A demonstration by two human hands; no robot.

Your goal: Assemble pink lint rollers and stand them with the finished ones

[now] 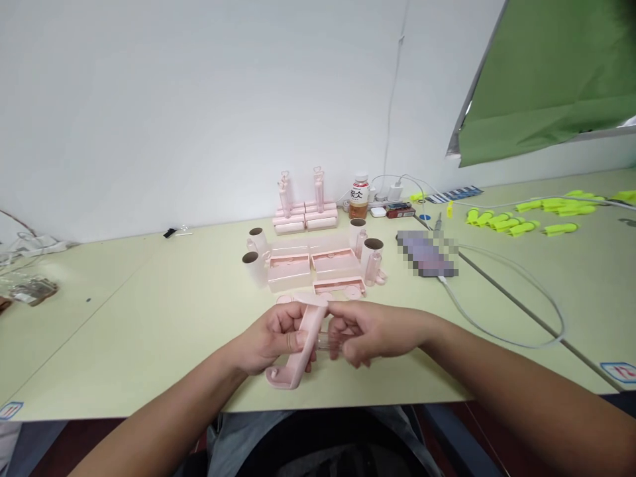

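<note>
My left hand (271,339) is closed round a long pink plastic holder (309,328) with rounded ends, tilted above the table's front part. Close on its right, my right hand (370,331) has its fingers curled about a small clear tube (324,341), which lies against or just behind the holder; whether they touch cannot be made out. Just beyond the hands lie a shallow pink tray (340,286) and two larger pink open cases (289,264). White rolls with brown cardboard cores (373,255) and small clear pink bottles (372,268) stand on both sides.
Against the wall are stacked pink cases (320,217) with upright clear pink handles (318,189), and a labelled bottle (358,197). On the right lie a blurred-out phone (427,255), its white cable (497,341) and several bright yellow pieces (517,225). A bagged item (32,289) is far left.
</note>
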